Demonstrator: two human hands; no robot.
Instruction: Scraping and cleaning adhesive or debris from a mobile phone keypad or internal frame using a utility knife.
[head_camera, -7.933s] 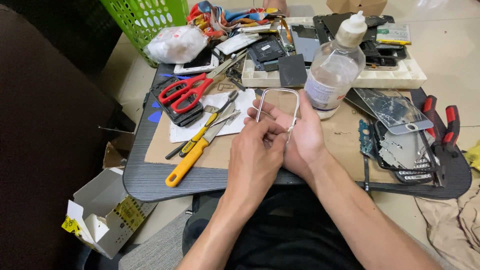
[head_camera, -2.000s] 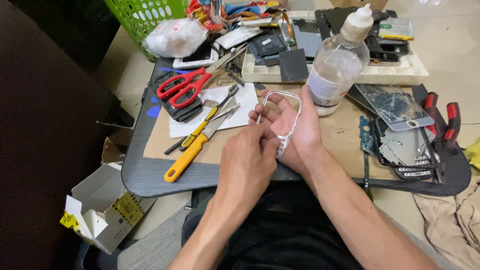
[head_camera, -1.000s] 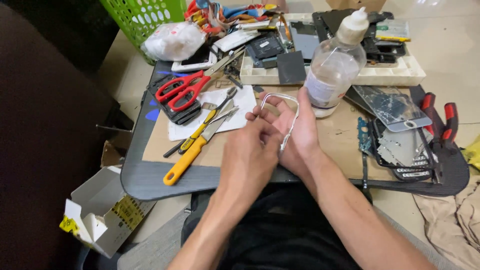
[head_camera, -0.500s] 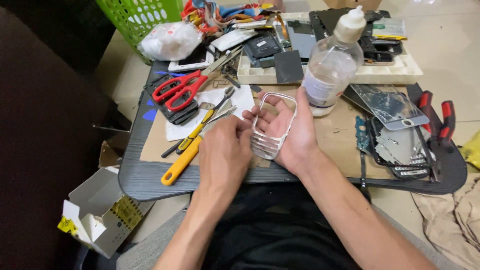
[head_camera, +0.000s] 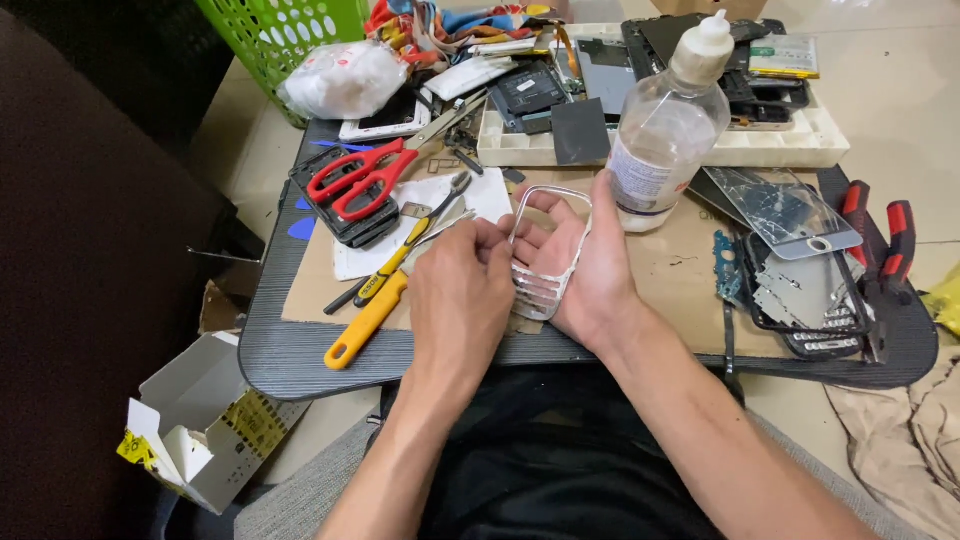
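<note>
Phone frame (head_camera: 548, 248) gripped in right hand (head_camera: 590, 270), left hand (head_camera: 462, 295) apparently pinching its left edge

- A dark grey, rounded-corner low surface (head_camera: 300, 350) carries everything, with a brown cardboard sheet (head_camera: 690, 270) spread over its middle
- Red-handled scissors (head_camera: 365, 175) rest on a black phone part at the left
- A yellow-handled screwdriver (head_camera: 368, 318) lies slantwise near the front edge, beside small yellow-and-black pliers (head_camera: 405, 250) on white paper
- A clear plastic bottle with a white nozzle cap (head_camera: 668, 130) stands upright on the cardboard
- A white shallow tray (head_camera: 800, 150) of phone parts sits at the back
- A cracked glass phone screen (head_camera: 790, 205) and a black phone frame (head_camera: 805, 295) lie at the right, next to red-handled pliers (head_camera: 880, 240)
</note>
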